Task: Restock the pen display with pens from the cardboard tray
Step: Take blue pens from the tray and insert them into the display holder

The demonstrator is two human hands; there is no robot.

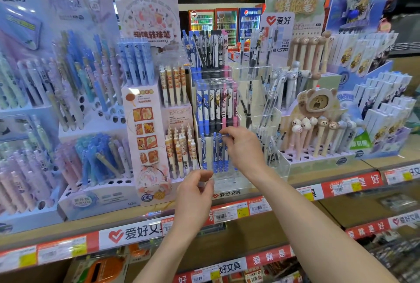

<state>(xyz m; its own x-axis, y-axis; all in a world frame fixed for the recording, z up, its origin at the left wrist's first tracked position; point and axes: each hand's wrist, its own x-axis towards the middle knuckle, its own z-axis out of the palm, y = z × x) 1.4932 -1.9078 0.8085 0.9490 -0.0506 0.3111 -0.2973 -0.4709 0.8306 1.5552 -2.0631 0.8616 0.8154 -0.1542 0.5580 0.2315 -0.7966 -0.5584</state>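
now right hand (244,146) pinches blue pens (217,155) in display (227,180).

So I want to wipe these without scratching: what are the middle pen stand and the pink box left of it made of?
The pen stand looks like clear, glossy plastic, probably acrylic: pens show through its walls and its edges glint. The pink box looks like printed cardboard with a slight sheen: flat folded panels carrying pictures.
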